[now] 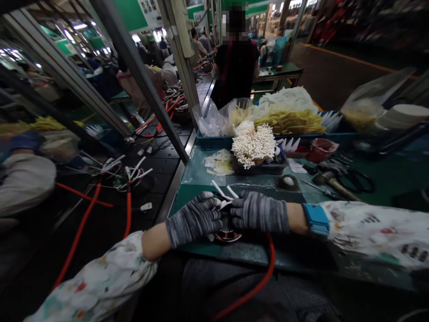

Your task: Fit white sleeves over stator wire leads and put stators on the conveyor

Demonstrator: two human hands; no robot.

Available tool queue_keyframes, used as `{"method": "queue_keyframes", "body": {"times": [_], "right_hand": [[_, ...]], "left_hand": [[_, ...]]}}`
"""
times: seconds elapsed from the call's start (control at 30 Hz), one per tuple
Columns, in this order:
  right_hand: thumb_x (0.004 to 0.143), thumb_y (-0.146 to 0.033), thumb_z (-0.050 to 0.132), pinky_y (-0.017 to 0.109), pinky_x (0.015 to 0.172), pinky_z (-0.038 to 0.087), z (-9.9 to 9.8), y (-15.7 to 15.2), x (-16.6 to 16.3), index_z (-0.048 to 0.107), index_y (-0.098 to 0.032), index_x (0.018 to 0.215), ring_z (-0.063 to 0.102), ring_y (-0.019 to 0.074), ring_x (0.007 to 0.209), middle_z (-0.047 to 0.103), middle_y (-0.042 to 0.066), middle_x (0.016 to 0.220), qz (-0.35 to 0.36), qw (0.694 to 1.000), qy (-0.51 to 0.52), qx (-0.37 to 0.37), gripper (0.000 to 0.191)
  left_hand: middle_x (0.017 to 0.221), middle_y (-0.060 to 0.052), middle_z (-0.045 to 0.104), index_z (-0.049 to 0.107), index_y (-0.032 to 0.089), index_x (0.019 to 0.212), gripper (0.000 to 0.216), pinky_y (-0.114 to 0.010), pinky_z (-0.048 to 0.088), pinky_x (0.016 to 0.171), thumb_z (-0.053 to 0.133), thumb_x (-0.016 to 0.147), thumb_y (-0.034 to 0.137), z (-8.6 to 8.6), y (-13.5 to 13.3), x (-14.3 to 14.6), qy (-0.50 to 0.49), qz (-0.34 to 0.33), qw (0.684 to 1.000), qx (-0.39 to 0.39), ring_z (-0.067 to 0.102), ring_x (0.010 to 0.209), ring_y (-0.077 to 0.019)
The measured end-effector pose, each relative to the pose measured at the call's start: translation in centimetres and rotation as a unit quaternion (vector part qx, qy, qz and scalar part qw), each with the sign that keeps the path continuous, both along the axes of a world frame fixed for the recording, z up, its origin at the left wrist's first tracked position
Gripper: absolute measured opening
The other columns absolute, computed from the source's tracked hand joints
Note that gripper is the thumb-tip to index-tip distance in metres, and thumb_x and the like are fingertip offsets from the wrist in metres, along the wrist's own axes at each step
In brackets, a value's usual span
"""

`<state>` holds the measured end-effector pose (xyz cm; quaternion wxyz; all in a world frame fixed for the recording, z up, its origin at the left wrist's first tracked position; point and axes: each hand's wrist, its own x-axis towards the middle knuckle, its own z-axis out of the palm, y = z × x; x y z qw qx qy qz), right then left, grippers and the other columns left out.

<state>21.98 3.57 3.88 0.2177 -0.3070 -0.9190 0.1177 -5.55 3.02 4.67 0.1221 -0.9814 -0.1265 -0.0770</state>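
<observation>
In the head view a round motor stator (228, 236) with dark and orange windings sits at the near edge of the green bench, largely hidden by my hands. White sleeves (224, 193) stick up from its far side. My left hand (196, 218), in a grey striped glove, is closed around its left side, fingertips at the sleeves. From the right, my right hand (259, 212), gloved alike, curls its fingers over the stator's other side. A red cable (271, 259) runs from beneath my right hand down across my lap.
Behind the hands stand a bundle of white-tipped sticks (254, 144) and a blue bin (214, 142) of yellow and white sheets. Scissors (360, 179) and a hammer (338, 185) lie right. On the left, a conveyor (161, 179) carries more stators; a co-worker's gloved hand (27, 141) is beyond.
</observation>
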Motion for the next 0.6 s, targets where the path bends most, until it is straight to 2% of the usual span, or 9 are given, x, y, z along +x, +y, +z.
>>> {"method": "queue_keyframes", "body": {"times": [0.07,0.13,0.17,0.23,0.3,0.37,0.47,0.5,0.6], "right_hand": [[0.096,-0.028,0.074,0.034,0.088,0.057,-0.1,-1.2,1.6,0.078,-0.038,0.095,0.069,0.016,0.098,0.082,-0.006,0.111,0.082,0.996,-0.03,0.036,0.011],[0.102,-0.018,0.063,0.037,0.089,0.056,-1.0,-2.8,3.0,0.077,-0.037,0.111,0.068,0.0185,0.104,0.08,-0.003,0.123,0.09,0.989,-0.044,0.113,0.025],[0.102,-0.015,0.062,0.039,0.092,0.055,-1.8,-3.8,3.5,0.074,-0.038,0.12,0.066,0.02,0.109,0.078,-0.002,0.129,0.051,0.986,-0.035,0.154,0.032],[0.1,-0.016,0.066,0.043,0.098,0.054,-3.7,-6.1,4.0,0.068,-0.039,0.136,0.063,0.0244,0.118,0.071,0.003,0.14,-0.078,0.975,0.014,0.207,0.042],[0.096,-0.029,0.073,0.051,0.103,0.053,-5.7,-8.5,3.8,0.061,-0.032,0.145,0.059,0.0319,0.126,0.062,0.011,0.145,-0.216,0.955,0.078,0.189,0.05],[0.093,-0.038,0.074,0.058,0.104,0.053,-6.8,-10.3,3.6,0.061,-0.022,0.14,0.056,0.0382,0.129,0.057,0.018,0.145,-0.298,0.936,0.111,0.147,0.05],[0.093,-0.029,0.067,0.059,0.105,0.052,-6.4,-11.3,4.3,0.068,-0.021,0.12,0.057,0.0381,0.129,0.058,0.018,0.143,-0.305,0.939,0.092,0.129,0.027],[0.093,-0.026,0.066,0.059,0.106,0.051,-5.9,-11.0,4.9,0.069,-0.022,0.116,0.058,0.0376,0.13,0.059,0.017,0.144,-0.298,0.941,0.076,0.138,0.023],[0.095,-0.027,0.068,0.061,0.107,0.049,-4.2,-9.2,7.1,0.073,-0.023,0.12,0.057,0.0396,0.13,0.061,0.016,0.146,-0.304,0.937,0.014,0.17,0.025]], "left_hand": [[0.115,0.004,0.08,0.077,0.038,0.107,0.034,-0.045,0.035,0.119,0.066,0.097,0.068,0.4,-0.1,0.0,0.01,0.019,0.999,-0.033,0.061,0.124,-0.0251],[0.113,0.002,0.079,0.078,0.035,0.108,0.032,-0.046,0.034,0.117,0.071,0.097,0.064,1.4,-0.3,0.2,0.019,0.033,0.996,-0.079,0.06,0.125,-0.0267],[0.113,0.001,0.079,0.078,0.033,0.106,0.033,-0.046,0.034,0.116,0.072,0.096,0.063,2.0,-0.4,0.3,0.013,0.033,0.993,-0.111,0.059,0.126,-0.0274],[0.115,-0.001,0.079,0.079,0.029,0.102,0.034,-0.046,0.034,0.114,0.072,0.096,0.062,3.5,-0.5,0.9,-0.03,0.029,0.981,-0.19,0.061,0.124,-0.0268],[0.118,-0.002,0.079,0.078,0.027,0.103,0.034,-0.044,0.036,0.115,0.071,0.097,0.061,4.6,-0.2,2.0,-0.094,0.048,0.962,-0.251,0.063,0.123,-0.0248],[0.13,-0.006,0.077,0.076,0.027,0.12,0.045,-0.046,0.035,0.118,0.075,0.093,0.063,5.3,0.4,3.8,-0.129,0.114,0.951,-0.256,0.062,0.128,-0.0273],[0.141,-0.012,0.071,0.067,0.025,0.141,0.078,-0.054,0.036,0.12,0.087,0.078,0.068,5.2,2.0,7.2,-0.09,0.197,0.945,-0.245,0.058,0.136,-0.0356],[0.139,-0.012,0.072,0.067,0.024,0.142,0.077,-0.054,0.037,0.12,0.088,0.079,0.064,5.0,2.6,8.3,-0.065,0.194,0.943,-0.264,0.061,0.133,-0.0354],[0.119,-0.006,0.08,0.073,0.023,0.131,0.045,-0.048,0.044,0.116,0.082,0.091,0.041,4.1,4.0,10.3,-0.033,0.146,0.919,-0.364,0.072,0.115,-0.0269]]}}
